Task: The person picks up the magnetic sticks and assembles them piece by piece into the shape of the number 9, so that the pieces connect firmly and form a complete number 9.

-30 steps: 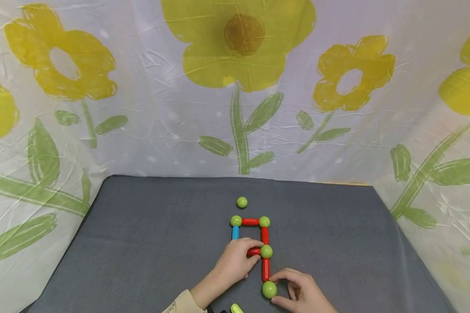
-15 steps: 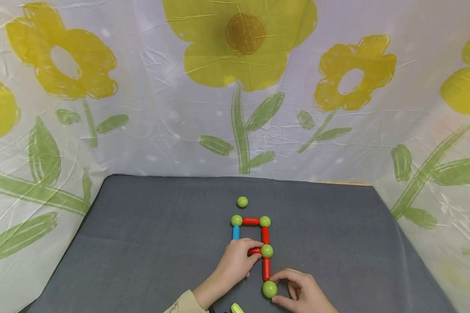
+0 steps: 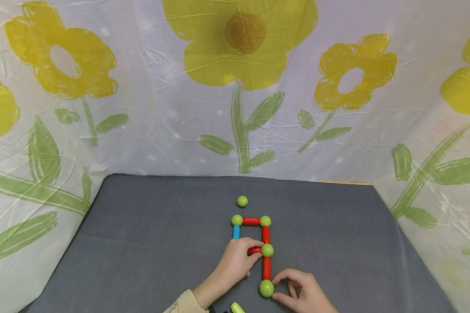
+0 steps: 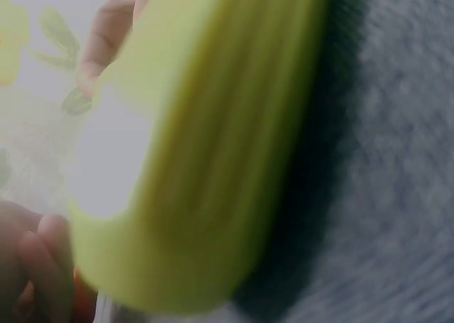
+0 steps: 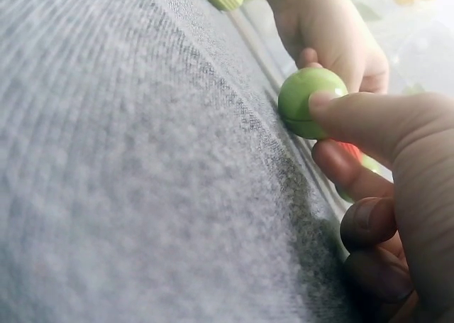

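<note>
In the head view, red and blue rods joined by green balls form a figure on the grey cloth. My left hand (image 3: 239, 258) pinches a short red rod (image 3: 253, 251) beside a green ball (image 3: 267, 250). It hides the lower end of the blue rod (image 3: 236, 232). Below that ball, another red rod (image 3: 266, 268) runs down to the nearest green ball (image 3: 266, 288). My right hand (image 3: 301, 289) has thumb and index finger at this ball's right side. In the right wrist view, the thumb overlaps the ball (image 5: 301, 96), and the other fingers are bent.
A loose green ball (image 3: 242, 201) lies beyond the figure. Near the front edge sits a yellow-green rod (image 3: 236, 308), large and blurred in the left wrist view. A grey cloth (image 3: 160, 217) covers the table, and a flower-printed sheet (image 3: 149, 108) hangs behind and at the sides.
The nearest green ball has shifted slightly left, in line under its red rod. My right fingertips now sit closer together at its right edge. My left hand has hardly moved.
</note>
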Tool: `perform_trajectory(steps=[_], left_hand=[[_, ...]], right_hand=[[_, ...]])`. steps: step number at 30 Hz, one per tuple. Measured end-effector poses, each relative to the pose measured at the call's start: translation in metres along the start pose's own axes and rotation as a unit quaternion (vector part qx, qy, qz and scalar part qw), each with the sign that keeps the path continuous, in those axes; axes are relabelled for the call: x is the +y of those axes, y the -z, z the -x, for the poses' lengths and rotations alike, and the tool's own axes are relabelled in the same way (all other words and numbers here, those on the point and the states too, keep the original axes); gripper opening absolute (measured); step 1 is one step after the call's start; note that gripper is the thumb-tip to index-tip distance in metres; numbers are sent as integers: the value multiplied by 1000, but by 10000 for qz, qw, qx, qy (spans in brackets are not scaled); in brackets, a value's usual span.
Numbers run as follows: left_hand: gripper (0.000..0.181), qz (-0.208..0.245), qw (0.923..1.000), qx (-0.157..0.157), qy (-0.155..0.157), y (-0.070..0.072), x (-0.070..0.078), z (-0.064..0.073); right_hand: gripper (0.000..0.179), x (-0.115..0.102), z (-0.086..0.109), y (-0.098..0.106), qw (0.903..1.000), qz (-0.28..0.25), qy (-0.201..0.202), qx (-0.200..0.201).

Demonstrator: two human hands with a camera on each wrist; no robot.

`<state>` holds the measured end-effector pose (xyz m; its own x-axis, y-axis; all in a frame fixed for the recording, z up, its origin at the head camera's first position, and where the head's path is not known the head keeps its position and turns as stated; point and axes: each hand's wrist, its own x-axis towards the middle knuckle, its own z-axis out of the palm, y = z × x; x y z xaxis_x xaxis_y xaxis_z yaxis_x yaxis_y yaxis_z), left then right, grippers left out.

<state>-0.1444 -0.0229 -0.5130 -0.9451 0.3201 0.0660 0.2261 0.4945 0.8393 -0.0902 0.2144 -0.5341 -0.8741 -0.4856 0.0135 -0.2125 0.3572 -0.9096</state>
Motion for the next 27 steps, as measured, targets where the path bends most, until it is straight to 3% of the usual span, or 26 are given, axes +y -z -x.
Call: perform_trajectory(steps=[6, 11, 15, 17, 20, 24, 27], left_hand=[[29, -175, 9996, -170, -165, 9, 3, 0], [38, -796, 9949, 343, -523, 31, -4, 0], [65, -1164, 9915, 556, -159, 51, -24, 0], [80, -1179, 9921, 410, 107, 58, -37, 1], [94, -1004, 9946, 67, 245, 63, -53, 1], [94, -921, 9954, -264, 2, 66, -63, 0], [88, -1054, 9936, -393, -124, 67, -65, -1]], right_hand=[[25, -1, 1, 0, 9997, -98, -244, -20], [29, -1, 0, 1, 9996, -105, -223, -95], [33, -3, -1, 3, 9993, -99, -326, -159], [35, -3, -1, 4, 9993, -11, -315, -203], [39, -4, -1, 4, 9984, 387, -72, -413], [43, -5, -2, 1, 9909, 1025, 348, -800], [42, -7, -3, 0, 9882, 1231, 323, -855]])
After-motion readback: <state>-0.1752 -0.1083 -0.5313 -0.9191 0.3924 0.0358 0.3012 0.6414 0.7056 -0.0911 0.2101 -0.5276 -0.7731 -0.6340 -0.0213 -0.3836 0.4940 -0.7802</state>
